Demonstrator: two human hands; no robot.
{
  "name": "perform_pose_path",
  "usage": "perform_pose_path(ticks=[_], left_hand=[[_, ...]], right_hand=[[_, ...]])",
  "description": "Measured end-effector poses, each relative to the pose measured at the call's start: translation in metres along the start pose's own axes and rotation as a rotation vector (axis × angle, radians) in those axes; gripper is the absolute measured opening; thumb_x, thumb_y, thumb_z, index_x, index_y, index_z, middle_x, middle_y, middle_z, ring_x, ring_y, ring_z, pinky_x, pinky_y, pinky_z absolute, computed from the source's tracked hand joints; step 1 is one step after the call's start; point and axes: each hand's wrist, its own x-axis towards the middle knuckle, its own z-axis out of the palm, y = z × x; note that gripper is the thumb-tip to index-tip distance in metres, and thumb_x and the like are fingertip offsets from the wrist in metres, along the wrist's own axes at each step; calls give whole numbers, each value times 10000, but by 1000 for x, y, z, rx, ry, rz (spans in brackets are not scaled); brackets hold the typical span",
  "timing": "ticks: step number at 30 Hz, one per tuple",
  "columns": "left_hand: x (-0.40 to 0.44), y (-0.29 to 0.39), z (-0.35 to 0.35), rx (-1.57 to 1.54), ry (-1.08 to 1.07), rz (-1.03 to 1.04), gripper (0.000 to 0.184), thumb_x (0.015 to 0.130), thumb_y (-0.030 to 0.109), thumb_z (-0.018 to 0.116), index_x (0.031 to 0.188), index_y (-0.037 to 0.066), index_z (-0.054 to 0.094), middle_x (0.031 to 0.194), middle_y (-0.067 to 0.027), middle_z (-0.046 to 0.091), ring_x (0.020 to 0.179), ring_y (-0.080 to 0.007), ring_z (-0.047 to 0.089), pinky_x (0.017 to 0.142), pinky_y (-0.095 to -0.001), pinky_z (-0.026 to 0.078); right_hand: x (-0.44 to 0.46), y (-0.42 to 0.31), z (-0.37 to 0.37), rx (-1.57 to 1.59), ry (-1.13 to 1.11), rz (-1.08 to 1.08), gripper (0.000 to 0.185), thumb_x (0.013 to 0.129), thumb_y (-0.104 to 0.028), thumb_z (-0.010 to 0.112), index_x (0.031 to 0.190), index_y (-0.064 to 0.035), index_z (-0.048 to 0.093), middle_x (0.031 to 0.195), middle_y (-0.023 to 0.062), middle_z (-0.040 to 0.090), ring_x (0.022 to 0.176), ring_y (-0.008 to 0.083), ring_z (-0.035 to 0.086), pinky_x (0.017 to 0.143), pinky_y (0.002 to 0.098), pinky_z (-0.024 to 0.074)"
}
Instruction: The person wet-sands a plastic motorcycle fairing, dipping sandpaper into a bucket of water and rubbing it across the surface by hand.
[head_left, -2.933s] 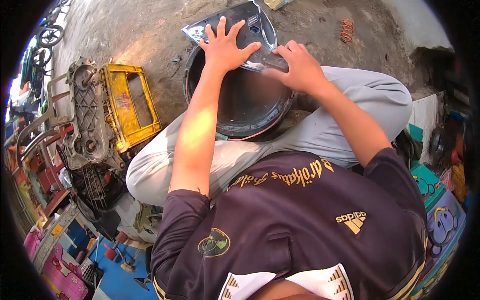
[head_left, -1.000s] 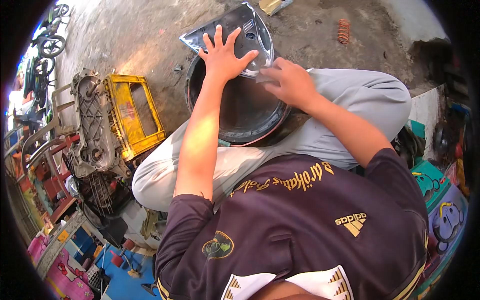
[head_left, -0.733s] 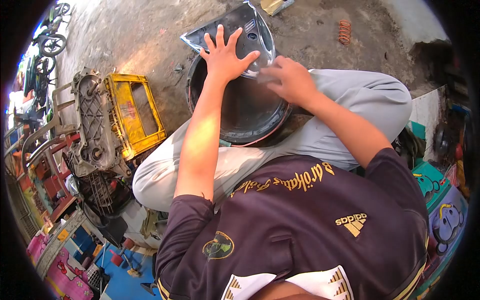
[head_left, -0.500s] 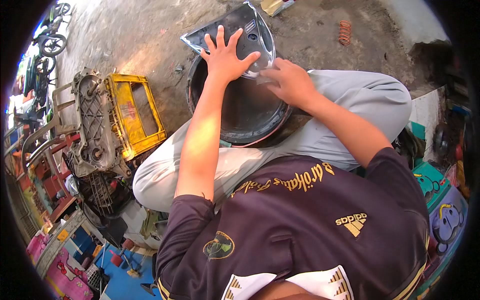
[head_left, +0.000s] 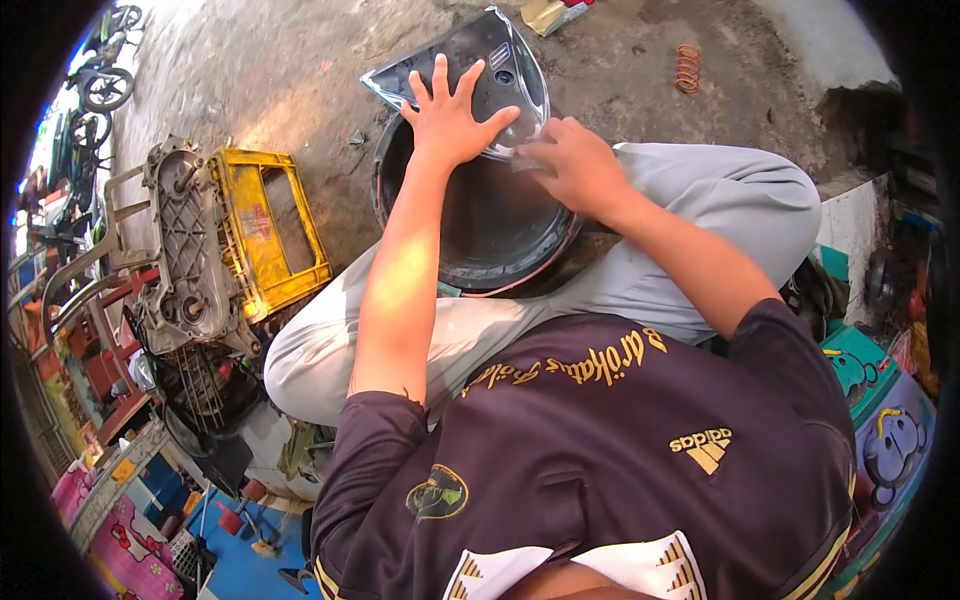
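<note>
Your left hand (head_left: 447,125) splayed on panel (head_left: 500,90), 12 o'clock; right hand (head_left: 585,172) pinches blurred scrap (head_left: 528,162). Likely edge-rubbing; next stroke needs bracing.

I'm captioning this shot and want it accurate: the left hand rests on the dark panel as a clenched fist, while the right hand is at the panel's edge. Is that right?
Not quite: the head view shows the left hand resting on the dark panel with fingers spread, not clenched. The right hand is at the panel's edge.

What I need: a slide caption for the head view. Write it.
Left hand spread on a dark panel partly over a black basin, right hand at the panel's near edge.
</note>
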Motion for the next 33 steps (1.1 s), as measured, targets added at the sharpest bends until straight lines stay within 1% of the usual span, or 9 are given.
perform_pose_path(ticks=[3,7,10,14,18,22,26,29,33], left_hand=[[-2,-4,2,-2,-21,-8,1039,830,872,669,1695,381,371,1832,-175,96,1644,-569,33,1235,-813,140],[0,-6,6,1,20,26,1039,839,884,662,1703,408,336,1831,-179,98,1640,-580,50,1214,-829,142],[-1,-2,3,6,-39,-16,1062,826,887,661,1708,394,334,1836,-175,62,1648,-564,13,1242,-802,131],[-1,-1,0,11,-33,-10,1064,825,885,664,1709,394,331,1835,-173,65,1647,-566,13,1237,-806,137],[-2,-2,1,-12,-22,-2,1062,825,883,667,1707,390,339,1835,-171,67,1645,-569,9,1230,-815,140],[-1,-1,3,-4,-27,-5,1057,827,878,671,1705,388,346,1835,-171,70,1645,-570,5,1227,-818,140],[-4,-3,4,-4,0,11,1040,839,862,690,1700,400,333,1832,-183,80,1637,-589,37,1197,-841,157],[-2,-1,2,-6,-6,6,1043,834,864,687,1699,391,347,1831,-183,78,1639,-582,24,1213,-827,149],[-3,-2,4,-21,6,11,1050,829,866,687,1697,374,363,1831,-186,75,1640,-579,8,1227,-815,143]], right_hand=[[9,11,0,2,52,180,324,809,-209,880,1128,-192,834,1035,81,644,1035,305,635,863,446,568],[-2,-2,2,-32,11,-42,362,822,-150,836,1183,-177,828,1029,65,647,1051,302,606,865,426,552],[8,8,-1,-32,72,128,390,791,-143,849,1179,-177,826,1046,72,644,1044,312,603,884,433,556],[-3,-3,0,-10,6,-13,379,800,-145,845,1177,-178,829,1030,69,642,1017,311,600,881,436,550],[5,6,-2,-23,73,181,394,794,-146,849,1186,-180,822,1044,77,637,1026,315,609,889,438,553],[-3,-5,-2,-23,17,68,327,799,-210,884,1122,-192,838,1017,72,657,1052,307,623,866,441,565],[1,2,1,-40,93,201,329,796,-219,884,1119,-193,835,1030,71,650,1048,306,625,869,445,563],[-9,-7,0,-48,32,8,396,783,-151,845,1176,-182,816,1047,81,637,1013,317,598,872,444,539],[-5,2,1,-62,85,150,377,781,-161,848,1156,-179,812,1068,89,637,1022,319,602,862,448,538]])
